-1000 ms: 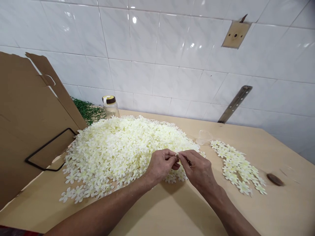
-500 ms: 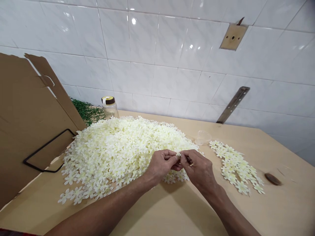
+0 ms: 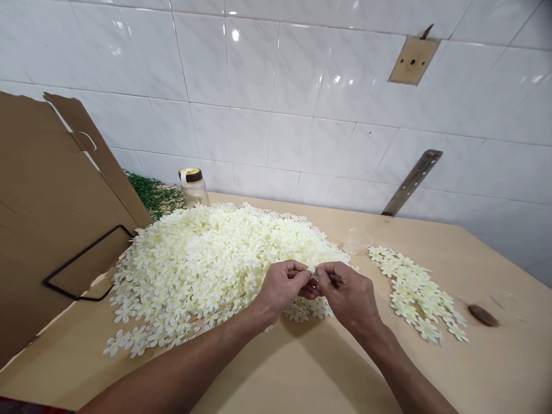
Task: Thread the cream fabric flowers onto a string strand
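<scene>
My left hand (image 3: 284, 287) and my right hand (image 3: 347, 290) meet in front of a large heap of cream-white artificial flowers (image 3: 215, 253). Each one is closed in a pinch, thumb against forefinger. Between the fingertips shows a small pale bit of a white artificial flower (image 3: 314, 270), mostly hidden and hard to tell from the blossoms behind. To the right of my hands, more of the same flowers (image 3: 407, 282) lie in a loose, flat strip on the wooden-coloured table (image 3: 276, 379).
A cardboard sheet (image 3: 56, 190) with a black wire handle (image 3: 81, 264) stands at left. Behind the heap are green netting-like stems (image 3: 155, 195) and a clear bottle (image 3: 196, 192). A clear plastic piece (image 3: 357, 241), a dark oval object (image 3: 483, 315) and a metal bracket (image 3: 411, 184) are rightward.
My fingertips have drawn slightly apart, and less of the small flower shows between them. The whole view has shifted a little; the heap and strip look the same.
</scene>
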Tool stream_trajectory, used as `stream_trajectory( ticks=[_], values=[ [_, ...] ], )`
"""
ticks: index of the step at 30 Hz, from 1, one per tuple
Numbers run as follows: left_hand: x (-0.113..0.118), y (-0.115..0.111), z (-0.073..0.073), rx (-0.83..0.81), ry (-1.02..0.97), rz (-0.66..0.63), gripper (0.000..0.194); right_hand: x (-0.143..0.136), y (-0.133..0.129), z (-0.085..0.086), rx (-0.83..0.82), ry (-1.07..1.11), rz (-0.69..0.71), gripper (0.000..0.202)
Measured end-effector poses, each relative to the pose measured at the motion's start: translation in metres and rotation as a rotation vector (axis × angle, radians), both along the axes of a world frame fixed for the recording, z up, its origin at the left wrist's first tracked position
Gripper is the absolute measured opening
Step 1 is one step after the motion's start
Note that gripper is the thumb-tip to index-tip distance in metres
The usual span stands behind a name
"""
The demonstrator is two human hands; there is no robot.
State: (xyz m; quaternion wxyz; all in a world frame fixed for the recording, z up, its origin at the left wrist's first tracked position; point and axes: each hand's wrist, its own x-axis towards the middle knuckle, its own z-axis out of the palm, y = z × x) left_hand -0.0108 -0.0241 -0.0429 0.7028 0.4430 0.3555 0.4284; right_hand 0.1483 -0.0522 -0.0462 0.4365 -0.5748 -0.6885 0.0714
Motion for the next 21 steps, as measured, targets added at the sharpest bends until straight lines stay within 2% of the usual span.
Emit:
stream_trajectory(
  ticks=[4,10,16,19,21],
  values=[
    [0.001,0.001,0.002,-0.058,-0.035,-0.009,0.015,0.002,0.002,-0.003,-0.207,0.249,0.008,0.021],
    [-0.003,0.004,0.003,-0.113,-0.073,-0.036,0.014,0.000,0.002,0.011,-0.415,0.630,0.057,0.030],
    [-0.006,0.006,0.001,-0.089,-0.113,-0.055,0.018,0.005,0.003,0.020,-0.512,1.043,0.227,0.029],
    [-0.006,0.006,0.001,-0.063,-0.103,-0.062,0.020,0.006,0.003,0.021,-0.511,1.110,0.255,0.027],
    [-0.006,0.005,0.001,-0.051,-0.095,-0.060,0.021,0.006,0.004,0.020,-0.469,1.063,0.237,0.028]
  ],
)
